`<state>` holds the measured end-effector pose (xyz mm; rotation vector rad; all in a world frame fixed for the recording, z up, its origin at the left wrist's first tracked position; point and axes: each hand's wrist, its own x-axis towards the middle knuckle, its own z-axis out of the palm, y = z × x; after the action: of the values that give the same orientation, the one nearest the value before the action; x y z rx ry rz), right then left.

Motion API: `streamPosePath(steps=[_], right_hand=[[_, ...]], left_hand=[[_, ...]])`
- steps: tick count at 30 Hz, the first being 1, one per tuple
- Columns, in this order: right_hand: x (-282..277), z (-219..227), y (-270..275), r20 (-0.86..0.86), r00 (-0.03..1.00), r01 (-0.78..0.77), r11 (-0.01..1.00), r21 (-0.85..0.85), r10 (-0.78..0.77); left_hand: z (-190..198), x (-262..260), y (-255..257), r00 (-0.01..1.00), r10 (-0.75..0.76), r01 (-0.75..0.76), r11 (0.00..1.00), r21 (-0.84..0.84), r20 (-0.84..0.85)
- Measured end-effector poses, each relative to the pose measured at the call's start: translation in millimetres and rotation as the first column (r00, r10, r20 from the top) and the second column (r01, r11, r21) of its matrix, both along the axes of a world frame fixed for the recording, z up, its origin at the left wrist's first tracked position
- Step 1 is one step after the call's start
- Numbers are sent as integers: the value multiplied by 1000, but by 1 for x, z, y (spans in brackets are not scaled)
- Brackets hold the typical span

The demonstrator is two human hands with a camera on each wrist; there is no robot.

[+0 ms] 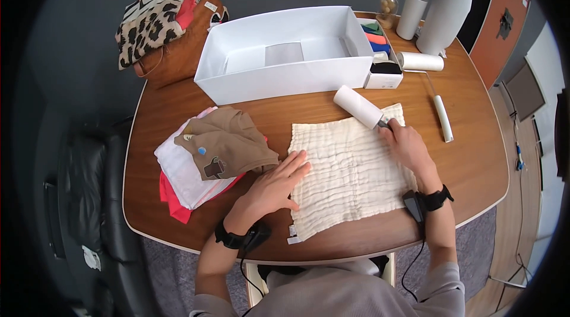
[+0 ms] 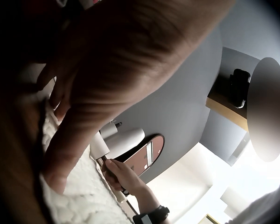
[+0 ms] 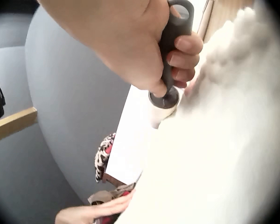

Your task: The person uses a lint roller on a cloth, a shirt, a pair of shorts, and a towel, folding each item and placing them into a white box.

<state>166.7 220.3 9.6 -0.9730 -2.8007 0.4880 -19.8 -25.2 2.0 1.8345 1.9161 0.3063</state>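
Observation:
A cream, crinkled gauze cloth (image 1: 350, 168) lies spread on the wooden table in front of the person. My left hand (image 1: 276, 183) rests along its left edge, fingers extended, and in the left wrist view the thumb (image 2: 60, 163) presses on the cloth. In my right hand (image 1: 411, 149) is a lint roller (image 1: 359, 106) with a white roll, its far end reaching past the cloth's back edge. The right wrist view shows the fingers curled round the roller's dark handle (image 3: 168, 51), which has a loop at its end.
Folded clothes (image 1: 222, 139) are piled left of the cloth. Behind stand a white open box (image 1: 285, 76), a smaller box (image 1: 385, 79) of coloured items and a tall white container (image 1: 445, 14). A second roller with a white handle (image 1: 443, 118) lies at right. Leopard-print clothing (image 1: 154, 26) tops a brown bag.

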Motion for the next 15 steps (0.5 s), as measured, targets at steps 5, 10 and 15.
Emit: streamPosePath(steps=[5,10,15], right_hand=[[9,18,-15,-120,943,-332,894,-302,310],[2,11,-23,114,882,-346,792,-503,457],[-1,-3,-14,5,956,-274,898,-345,294]], left_hand=[[5,6,-5,999,18,-14,996,84,-47],[27,29,-5,985,-168,162,981,107,47],[9,28,-2,983,-145,132,985,111,111]])
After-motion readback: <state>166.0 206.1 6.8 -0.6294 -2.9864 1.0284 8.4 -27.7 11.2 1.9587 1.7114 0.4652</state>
